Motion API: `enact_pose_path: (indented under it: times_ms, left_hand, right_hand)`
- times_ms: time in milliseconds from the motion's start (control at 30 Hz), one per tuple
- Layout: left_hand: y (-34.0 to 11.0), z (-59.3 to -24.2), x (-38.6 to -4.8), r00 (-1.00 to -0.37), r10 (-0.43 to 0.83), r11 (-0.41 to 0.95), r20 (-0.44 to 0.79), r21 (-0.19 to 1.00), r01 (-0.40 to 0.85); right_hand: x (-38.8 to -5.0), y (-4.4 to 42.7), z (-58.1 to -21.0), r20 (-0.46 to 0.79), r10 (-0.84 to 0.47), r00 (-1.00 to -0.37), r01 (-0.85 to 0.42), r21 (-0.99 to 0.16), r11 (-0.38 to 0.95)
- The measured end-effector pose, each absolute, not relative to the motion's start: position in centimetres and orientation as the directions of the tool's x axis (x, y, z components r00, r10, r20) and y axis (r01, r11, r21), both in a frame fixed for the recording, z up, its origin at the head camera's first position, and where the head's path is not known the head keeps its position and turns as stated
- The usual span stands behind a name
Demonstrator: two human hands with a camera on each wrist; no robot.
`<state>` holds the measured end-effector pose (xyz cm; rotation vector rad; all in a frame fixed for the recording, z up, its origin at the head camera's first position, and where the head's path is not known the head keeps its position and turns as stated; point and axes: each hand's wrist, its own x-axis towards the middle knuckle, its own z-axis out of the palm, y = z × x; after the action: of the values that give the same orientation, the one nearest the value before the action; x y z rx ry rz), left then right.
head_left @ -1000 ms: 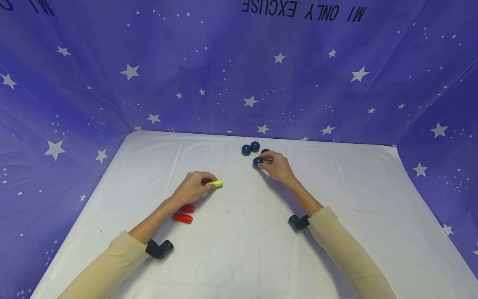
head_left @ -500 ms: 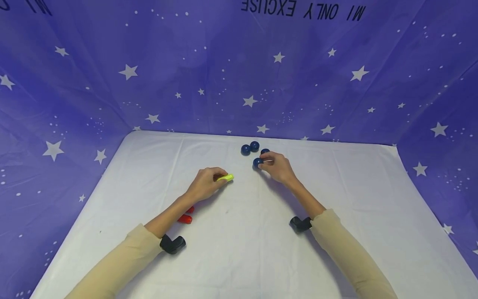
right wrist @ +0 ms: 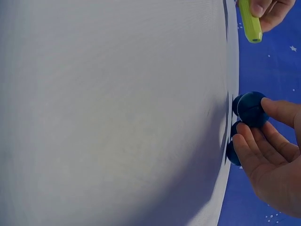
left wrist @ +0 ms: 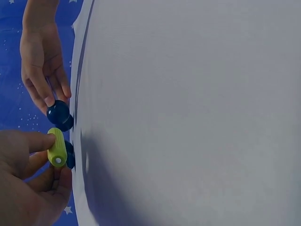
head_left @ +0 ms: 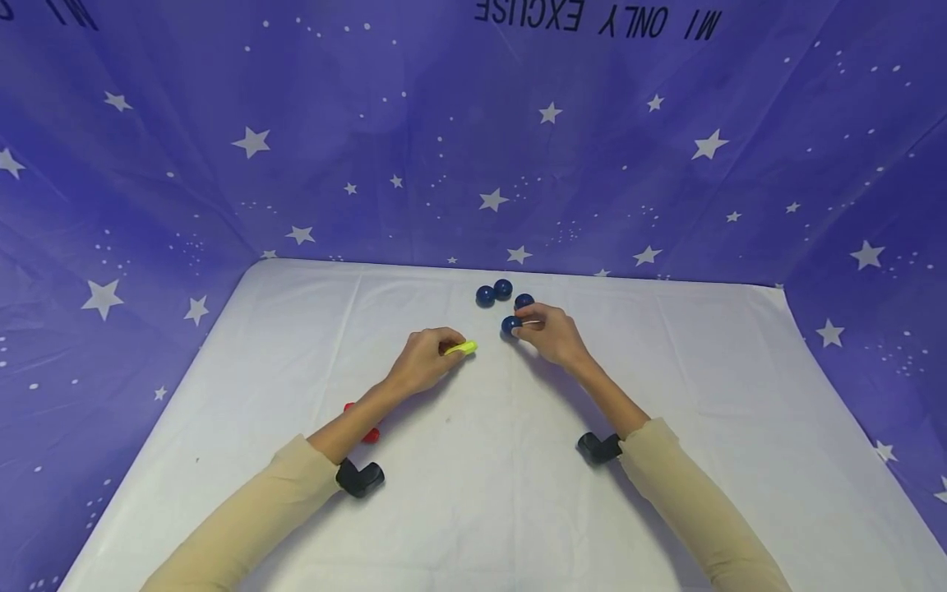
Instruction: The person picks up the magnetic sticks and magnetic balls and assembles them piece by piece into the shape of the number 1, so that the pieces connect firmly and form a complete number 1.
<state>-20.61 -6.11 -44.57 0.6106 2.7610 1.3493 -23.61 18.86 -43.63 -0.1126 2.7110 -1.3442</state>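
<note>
My left hand (head_left: pixel 423 363) pinches a short yellow-green rod (head_left: pixel 464 348) between thumb and fingers, its free end pointing right. In the left wrist view the rod (left wrist: pixel 57 148) shows a small pale dot at its near end. Thumb and fingertips of my right hand (head_left: pixel 555 336) grip a glossy dark blue ball (head_left: pixel 509 326); the right wrist view shows this ball (right wrist: pixel 253 109) in front of other balls. A small gap separates the rod from the held ball. Just beyond the right fingers is another blue ball (head_left: pixel 524 302), partly covered by them.
Two more blue balls, a left one (head_left: pixel 485 296) and a right one (head_left: pixel 503 289), lie close together near the table's back edge. Beneath my left forearm two red rods (head_left: pixel 371 436) lie partly hidden. A white cloth (head_left: pixel 473 493) covers the table; a starry purple-blue curtain (head_left: pixel 414 123) hangs behind.
My left hand has carried the yellow-green rod rightward and slightly away, nearer the held ball. Its forearm now covers more of the red rods. The right hand has stayed almost still.
</note>
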Motion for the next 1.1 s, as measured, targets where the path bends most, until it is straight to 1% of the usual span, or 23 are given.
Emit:
enact_pose_path:
  times_ms: [300, 600, 1100]
  left_hand:
    - [-5.0, -44.5, -21.0, -0.928, 0.331, 0.561, 0.171, 0.755, 0.339]
    - [-4.4, -44.4, -21.4, -0.938, 0.313, 0.557, 0.152, 0.77, 0.311]
    - [-3.6, -44.6, -21.7, -0.932, 0.325, 0.522, 0.16, 0.791, 0.318]
  right_hand:
    - [-23.3, 18.9, -43.5, -0.065, -0.128, -0.99, -0.025, -0.801, 0.598]
    - [-23.1, 18.8, -43.4, -0.07, -0.131, -0.989, -0.017, -0.823, 0.567]
    - [-22.8, 18.5, -43.3, -0.064, -0.136, -0.989, -0.023, -0.831, 0.556]
